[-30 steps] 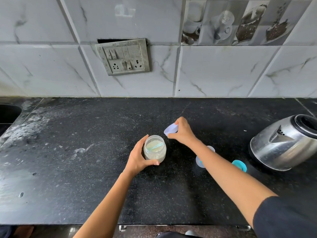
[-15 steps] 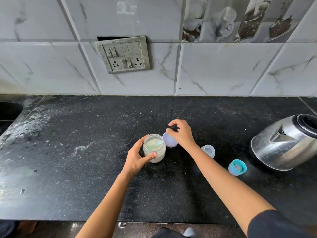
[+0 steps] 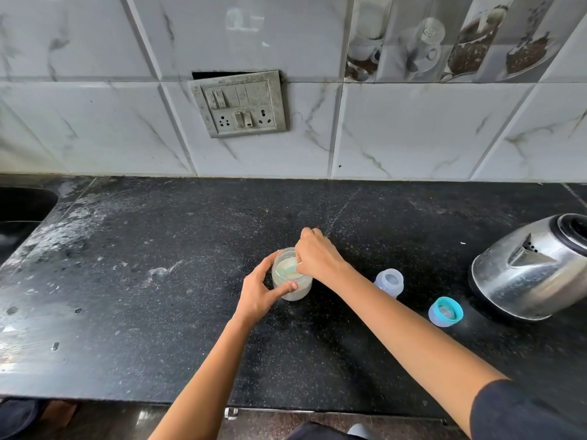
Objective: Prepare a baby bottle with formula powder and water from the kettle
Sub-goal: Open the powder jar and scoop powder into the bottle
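On the bench [image 3: 158, 328], the left hand [image 3: 259, 295] grips the open formula jar [image 3: 298, 289]. The right hand [image 3: 317, 257], curled over the jar's mouth, pinches the teal scoop [image 3: 287, 274]. The baby bottle [image 3: 389, 282] stands right of the jar, with the kettle [image 3: 533, 271] farther right.

No text, label, brand or number can be read on anything here.

Black speckled countertop [image 3: 127, 312], marble-look wall tiles [image 3: 413, 128], grimy switchboard [image 3: 239, 104], dark sink at left [image 3: 22, 204], coffee-print tiles [image 3: 444, 36]
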